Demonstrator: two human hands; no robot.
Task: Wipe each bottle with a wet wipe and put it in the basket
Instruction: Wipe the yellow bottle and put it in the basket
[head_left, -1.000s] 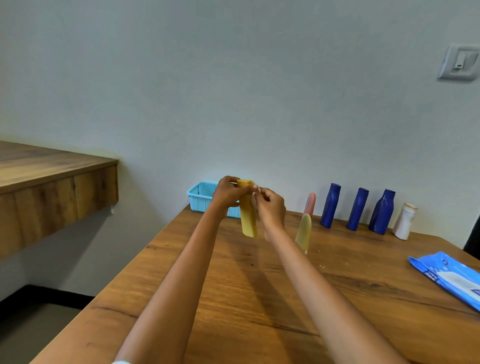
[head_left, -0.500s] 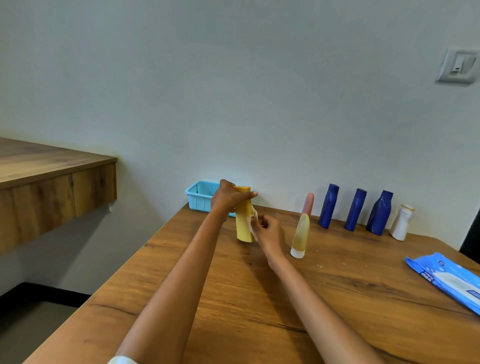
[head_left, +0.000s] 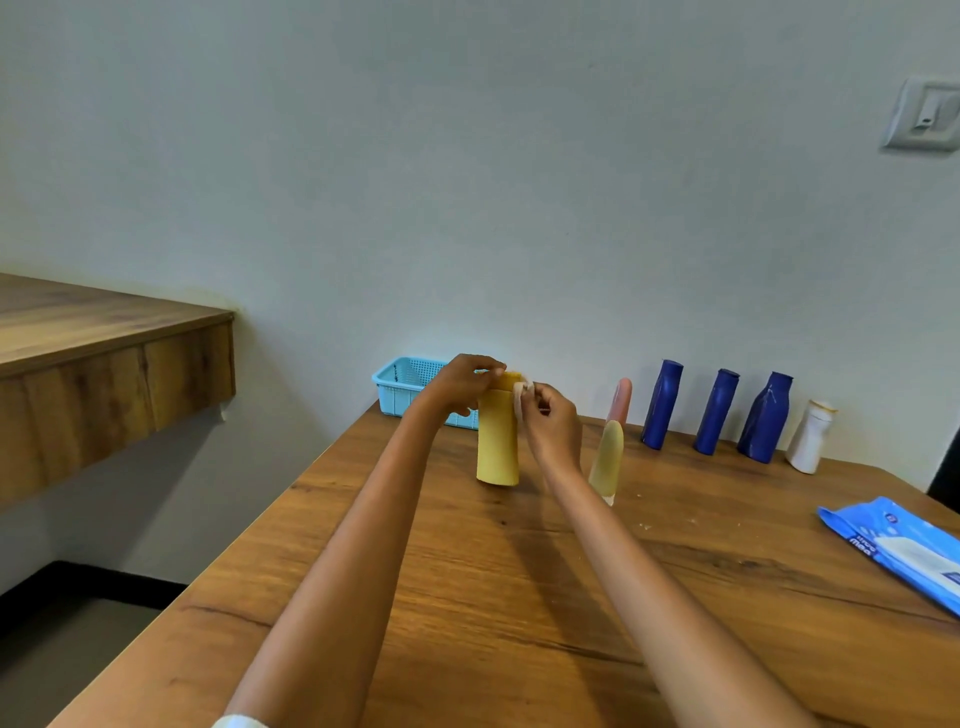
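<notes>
1. Pale plaster wall backs a wood-grain table (head_left: 519, 597), matte with dark streaks through the veneer; a second wooden top juts in at the left.
2. At the far edge, the left hand (head_left: 460, 384) grips the top of an upright yellow bottle (head_left: 497, 441), a smooth, opaque, straight-sided cylinder whose base appears to rest on the table.
3. Right hand (head_left: 553, 423) pinches a small white wet wipe (head_left: 521, 395) against the bottle's upper right side, fingers curled round the cloth.
4. To wipe well, I would judge: hold the neck steady, draw the wipe down the whole wall, and turn the bottle so the hidden back gets covered too; a slick, damp plastic surface could slip.
5. Just behind the left hand sits the light blue basket (head_left: 402, 384), perforated plastic with a rolled rim, near enough for a short transfer. Whether it holds any bottles cannot be seen.
6. Waiting to the right: a tapered pale yellow tube (head_left: 605, 462), a pink tube (head_left: 621, 400) behind it, three glossy dark blue bottles (head_left: 716, 413), one white bottle (head_left: 809, 436).
7. Glossy blue wipes packet (head_left: 898, 551) lies flat at the right edge.
</notes>
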